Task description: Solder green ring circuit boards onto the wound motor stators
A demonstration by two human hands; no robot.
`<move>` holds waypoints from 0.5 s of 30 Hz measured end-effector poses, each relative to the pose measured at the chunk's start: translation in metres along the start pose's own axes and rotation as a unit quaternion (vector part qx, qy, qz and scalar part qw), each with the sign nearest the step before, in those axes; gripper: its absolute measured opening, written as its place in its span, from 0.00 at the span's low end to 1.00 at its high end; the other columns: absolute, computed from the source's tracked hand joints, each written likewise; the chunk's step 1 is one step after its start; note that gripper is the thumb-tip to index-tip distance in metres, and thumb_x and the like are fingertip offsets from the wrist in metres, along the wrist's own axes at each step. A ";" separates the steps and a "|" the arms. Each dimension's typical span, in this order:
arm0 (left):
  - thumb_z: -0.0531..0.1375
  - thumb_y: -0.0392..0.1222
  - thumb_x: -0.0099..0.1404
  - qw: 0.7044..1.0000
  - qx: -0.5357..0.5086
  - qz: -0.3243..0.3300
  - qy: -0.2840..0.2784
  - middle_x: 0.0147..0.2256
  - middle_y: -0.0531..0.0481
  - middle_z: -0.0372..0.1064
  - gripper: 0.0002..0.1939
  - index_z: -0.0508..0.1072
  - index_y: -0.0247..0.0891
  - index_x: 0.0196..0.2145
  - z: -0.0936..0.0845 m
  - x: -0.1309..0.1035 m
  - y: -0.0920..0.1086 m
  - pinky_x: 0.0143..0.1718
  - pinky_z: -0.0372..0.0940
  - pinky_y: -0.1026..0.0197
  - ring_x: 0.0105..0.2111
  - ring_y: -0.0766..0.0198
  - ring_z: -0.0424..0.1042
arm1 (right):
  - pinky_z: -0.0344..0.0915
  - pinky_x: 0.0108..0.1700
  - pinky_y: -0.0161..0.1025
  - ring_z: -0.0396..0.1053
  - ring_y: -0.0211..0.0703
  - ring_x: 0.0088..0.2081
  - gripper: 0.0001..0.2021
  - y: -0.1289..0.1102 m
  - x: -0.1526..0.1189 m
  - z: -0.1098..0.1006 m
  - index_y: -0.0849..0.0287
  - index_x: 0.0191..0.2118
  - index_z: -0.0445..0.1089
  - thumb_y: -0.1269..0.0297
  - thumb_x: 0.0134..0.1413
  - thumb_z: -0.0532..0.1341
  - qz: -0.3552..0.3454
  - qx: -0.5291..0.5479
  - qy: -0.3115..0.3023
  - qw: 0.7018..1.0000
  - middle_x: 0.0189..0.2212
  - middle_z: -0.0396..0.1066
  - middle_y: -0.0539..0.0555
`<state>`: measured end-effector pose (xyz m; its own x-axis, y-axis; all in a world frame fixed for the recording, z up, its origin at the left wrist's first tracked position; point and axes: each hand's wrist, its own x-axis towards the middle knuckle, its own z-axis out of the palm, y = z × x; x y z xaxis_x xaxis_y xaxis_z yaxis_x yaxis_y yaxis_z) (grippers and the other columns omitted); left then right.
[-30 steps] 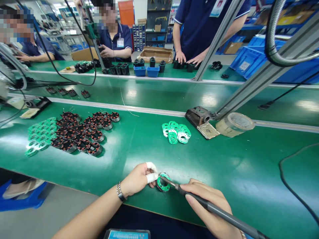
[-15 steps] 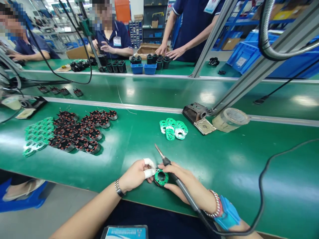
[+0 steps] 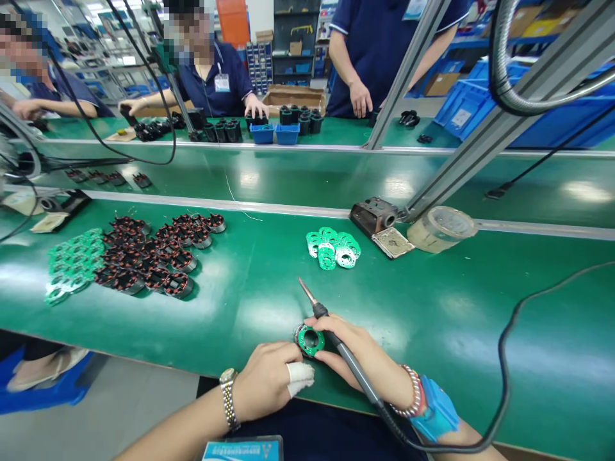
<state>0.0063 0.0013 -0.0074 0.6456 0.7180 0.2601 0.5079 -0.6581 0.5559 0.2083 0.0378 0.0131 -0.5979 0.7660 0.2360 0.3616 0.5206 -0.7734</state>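
Note:
A round stator with a green circuit board (image 3: 310,340) on top stands near the table's front edge. My right hand (image 3: 353,342) grips its right side between thumb and fingers and also holds a soldering iron (image 3: 353,365), whose tip points up and left past the stator. My left hand (image 3: 273,378), with white covers on two fingers, is closed at the stator's lower left; its fingertips are curled under, and what they pinch, if anything, is hidden. Several green boards (image 3: 331,248) lie beyond the hands. Rows of wound stators (image 3: 144,253) sit at the left.
Green board sheets (image 3: 74,262) lie far left. A soldering iron stand (image 3: 373,214), a sponge tray (image 3: 393,243) and a round tub (image 3: 442,229) stand back right. The iron's black cable (image 3: 503,358) loops at right. Other people work across the bench.
My left hand has moved down and toward me, turning from the stator's upper left to its lower left, fingers curled. My right hand stays nearly still. People across the bench have shifted their hands.

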 end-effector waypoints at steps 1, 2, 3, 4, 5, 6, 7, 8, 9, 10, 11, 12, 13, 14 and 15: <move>0.52 0.39 0.64 0.999 -0.037 -0.022 0.008 0.25 0.50 0.68 0.10 0.71 0.39 0.30 -0.001 -0.001 -0.001 0.26 0.58 0.65 0.25 0.66 0.65 | 0.68 0.42 0.40 0.71 0.44 0.40 0.15 0.000 0.000 0.000 0.55 0.46 0.58 0.73 0.53 0.57 -0.003 0.000 0.003 1.000 0.39 0.70 0.57; 0.52 0.39 0.64 0.995 -0.079 -0.052 0.016 0.26 0.50 0.68 0.09 0.71 0.39 0.30 -0.004 -0.003 -0.003 0.27 0.59 0.65 0.25 0.66 0.65 | 0.68 0.43 0.41 0.70 0.44 0.41 0.15 0.000 -0.001 0.001 0.55 0.46 0.58 0.73 0.53 0.56 -0.006 0.000 0.008 1.000 0.40 0.70 0.57; 0.53 0.39 0.63 0.988 -0.120 -0.090 0.025 0.26 0.49 0.68 0.08 0.71 0.38 0.29 -0.006 -0.004 -0.005 0.28 0.60 0.65 0.26 0.66 0.66 | 0.68 0.43 0.41 0.70 0.44 0.41 0.15 0.000 -0.001 0.001 0.55 0.46 0.58 0.73 0.53 0.56 -0.009 -0.001 0.015 1.000 0.40 0.70 0.57; 0.54 0.40 0.63 0.978 -0.157 -0.136 0.036 0.26 0.49 0.68 0.08 0.70 0.37 0.28 -0.009 -0.005 -0.007 0.29 0.61 0.65 0.26 0.66 0.66 | 0.68 0.43 0.41 0.70 0.44 0.41 0.15 -0.001 -0.002 0.002 0.55 0.46 0.58 0.73 0.53 0.56 -0.008 -0.003 0.021 1.000 0.39 0.70 0.57; 0.55 0.40 0.62 0.962 -0.193 -0.187 0.052 0.26 0.50 0.68 0.07 0.69 0.37 0.28 -0.011 -0.006 -0.008 0.30 0.62 0.65 0.26 0.66 0.67 | 0.68 0.43 0.41 0.70 0.45 0.41 0.15 -0.001 -0.002 0.003 0.54 0.46 0.58 0.73 0.53 0.56 -0.005 -0.007 0.026 1.000 0.39 0.70 0.57; 0.56 0.40 0.61 0.941 -0.230 -0.238 0.071 0.26 0.50 0.69 0.06 0.69 0.37 0.28 -0.013 -0.006 -0.009 0.30 0.62 0.64 0.26 0.66 0.67 | 0.68 0.42 0.41 0.70 0.45 0.41 0.15 -0.002 -0.002 0.005 0.54 0.46 0.58 0.73 0.52 0.56 0.000 -0.011 0.031 0.999 0.39 0.70 0.57; 0.57 0.40 0.60 0.915 -0.271 -0.284 0.093 0.27 0.50 0.69 0.05 0.69 0.37 0.30 -0.014 -0.007 -0.010 0.31 0.63 0.64 0.26 0.66 0.68 | 0.68 0.42 0.41 0.70 0.45 0.41 0.15 -0.003 -0.003 0.006 0.55 0.46 0.58 0.72 0.52 0.57 0.006 -0.015 0.037 0.999 0.39 0.70 0.57; 0.58 0.40 0.59 0.886 -0.316 -0.320 0.111 0.29 0.50 0.70 0.05 0.68 0.37 0.33 -0.014 -0.006 -0.009 0.33 0.64 0.63 0.27 0.66 0.68 | 0.69 0.42 0.41 0.70 0.45 0.40 0.15 -0.003 -0.003 0.007 0.55 0.45 0.59 0.72 0.51 0.57 0.011 -0.019 0.043 0.999 0.38 0.70 0.57; 0.60 0.40 0.57 0.857 -0.362 -0.347 0.122 0.31 0.49 0.71 0.09 0.68 0.36 0.36 -0.014 -0.006 -0.008 0.34 0.64 0.62 0.28 0.66 0.69 | 0.69 0.42 0.41 0.71 0.45 0.40 0.15 -0.003 -0.004 0.009 0.55 0.45 0.59 0.73 0.51 0.57 0.013 -0.020 0.049 0.998 0.38 0.70 0.57; 0.63 0.40 0.54 0.829 -0.405 -0.365 0.123 0.33 0.48 0.71 0.14 0.67 0.36 0.38 -0.013 -0.006 -0.007 0.35 0.65 0.62 0.29 0.66 0.70 | 0.69 0.41 0.41 0.71 0.45 0.40 0.15 -0.004 -0.004 0.010 0.55 0.45 0.59 0.73 0.51 0.57 0.012 -0.021 0.056 0.998 0.38 0.70 0.57; 0.65 0.40 0.51 0.807 -0.441 -0.376 0.114 0.34 0.46 0.71 0.17 0.67 0.36 0.39 -0.013 -0.007 -0.006 0.36 0.65 0.61 0.30 0.65 0.70 | 0.69 0.42 0.41 0.71 0.44 0.40 0.15 -0.004 -0.004 0.011 0.55 0.45 0.59 0.73 0.51 0.57 0.011 -0.020 0.064 0.998 0.39 0.70 0.57; 0.67 0.39 0.49 0.789 -0.470 -0.383 0.097 0.35 0.45 0.72 0.19 0.67 0.35 0.39 -0.013 -0.008 -0.004 0.37 0.66 0.61 0.31 0.65 0.71 | 0.69 0.42 0.41 0.71 0.44 0.40 0.14 -0.003 -0.005 0.012 0.55 0.45 0.59 0.73 0.51 0.56 0.009 -0.019 0.069 0.997 0.39 0.70 0.57; 0.68 0.39 0.46 0.775 -0.493 -0.387 0.079 0.35 0.44 0.72 0.20 0.68 0.35 0.37 -0.012 -0.008 -0.003 0.37 0.66 0.61 0.32 0.63 0.71 | 0.69 0.42 0.41 0.71 0.44 0.40 0.14 -0.003 -0.005 0.013 0.55 0.45 0.59 0.73 0.51 0.56 0.008 -0.019 0.074 0.997 0.39 0.70 0.57; 0.68 0.38 0.45 0.763 -0.511 -0.390 0.064 0.36 0.44 0.73 0.20 0.69 0.35 0.37 -0.012 -0.009 -0.003 0.38 0.66 0.60 0.33 0.62 0.72 | 0.69 0.42 0.41 0.71 0.44 0.40 0.14 -0.003 -0.005 0.014 0.55 0.45 0.59 0.73 0.51 0.56 0.007 -0.020 0.078 0.997 0.39 0.70 0.57; 0.69 0.38 0.44 0.755 -0.523 -0.391 0.057 0.36 0.44 0.73 0.20 0.69 0.35 0.36 -0.012 -0.009 -0.002 0.38 0.66 0.60 0.33 0.62 0.72 | 0.69 0.42 0.41 0.71 0.44 0.40 0.14 -0.003 -0.006 0.014 0.55 0.45 0.59 0.73 0.51 0.56 0.008 -0.022 0.082 0.996 0.39 0.70 0.57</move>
<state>-0.0075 -0.0013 -0.0021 0.2978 0.8481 -0.4382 -0.0571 0.4740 0.8786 0.2006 0.0268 0.0060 -0.4689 0.8235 0.3193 0.4027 0.5210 -0.7526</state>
